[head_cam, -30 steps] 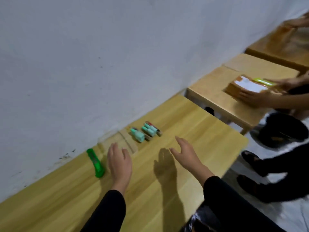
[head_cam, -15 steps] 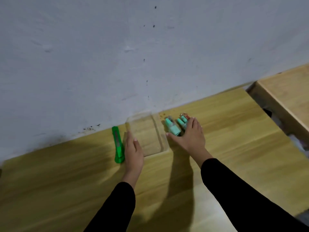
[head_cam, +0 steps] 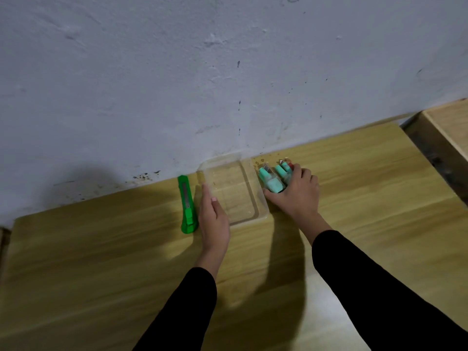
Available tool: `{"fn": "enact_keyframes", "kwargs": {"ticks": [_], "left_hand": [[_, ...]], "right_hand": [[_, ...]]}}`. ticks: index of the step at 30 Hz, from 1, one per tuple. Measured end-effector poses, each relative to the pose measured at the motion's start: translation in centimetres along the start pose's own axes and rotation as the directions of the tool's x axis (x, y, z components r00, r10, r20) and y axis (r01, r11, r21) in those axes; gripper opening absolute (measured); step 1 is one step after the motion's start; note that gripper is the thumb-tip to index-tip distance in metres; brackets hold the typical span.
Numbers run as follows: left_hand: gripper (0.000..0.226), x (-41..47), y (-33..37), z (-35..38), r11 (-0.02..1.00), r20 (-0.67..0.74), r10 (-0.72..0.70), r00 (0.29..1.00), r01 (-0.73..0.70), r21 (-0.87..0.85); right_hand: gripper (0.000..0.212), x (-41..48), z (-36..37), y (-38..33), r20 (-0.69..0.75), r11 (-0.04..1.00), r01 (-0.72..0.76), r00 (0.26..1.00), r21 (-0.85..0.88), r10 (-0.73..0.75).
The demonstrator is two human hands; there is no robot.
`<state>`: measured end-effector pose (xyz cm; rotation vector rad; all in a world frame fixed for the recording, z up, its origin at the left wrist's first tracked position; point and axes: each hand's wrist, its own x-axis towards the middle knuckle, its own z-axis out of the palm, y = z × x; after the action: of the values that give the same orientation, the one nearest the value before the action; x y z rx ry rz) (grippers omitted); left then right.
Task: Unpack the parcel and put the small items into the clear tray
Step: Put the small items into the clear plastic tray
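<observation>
A clear plastic tray (head_cam: 249,196) sits on the wooden table against the wall, with nothing in it. My left hand (head_cam: 212,219) rests flat at its left rim, thumb over the edge. Just right of the tray lie several small teal items (head_cam: 271,178), one with a red tip. My right hand (head_cam: 297,192) lies over them, fingers curled around the cluster and touching it. No parcel is visible.
A green utility knife (head_cam: 187,204) lies left of the tray, beside my left hand. The white wall (head_cam: 228,72) rises directly behind the tray. A second wooden table (head_cam: 445,133) stands at the far right, across a gap.
The view swung away from the other person toward the wall. My right hand reached onto the teal items and curled over them. My left hand settled at the tray's left rim.
</observation>
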<state>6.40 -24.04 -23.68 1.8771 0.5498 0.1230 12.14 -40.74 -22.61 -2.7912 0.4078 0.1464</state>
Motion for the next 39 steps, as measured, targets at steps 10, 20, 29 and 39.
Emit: {"fn": "enact_keyframes", "kwargs": {"ticks": [10,20,29,39], "left_hand": [[0.048,0.0,0.1,-0.1,1.000,0.003,0.017,1.000,-0.017,-0.017],[0.047,-0.1,0.2,0.2,1.000,-0.026,0.028,0.999,-0.028,-0.011],[0.047,-0.3,0.1,0.3,0.917,0.025,-0.071,0.997,0.075,-0.391],[0.048,-0.1,0.5,-0.2,0.823,0.084,-0.128,0.988,0.153,-0.547]], "right_hand": [[0.096,-0.6,-0.2,0.8,-0.034,0.988,-0.029,0.999,0.154,0.035],[0.090,-2.1,-3.6,-2.3,-0.148,0.930,0.108,0.987,0.351,-0.059],[0.093,-4.6,-0.8,-7.9,0.032,0.916,0.401,0.916,-0.007,-0.401],[0.091,-4.9,0.2,-8.2,0.247,0.869,0.496,0.841,0.007,-0.482]]}}
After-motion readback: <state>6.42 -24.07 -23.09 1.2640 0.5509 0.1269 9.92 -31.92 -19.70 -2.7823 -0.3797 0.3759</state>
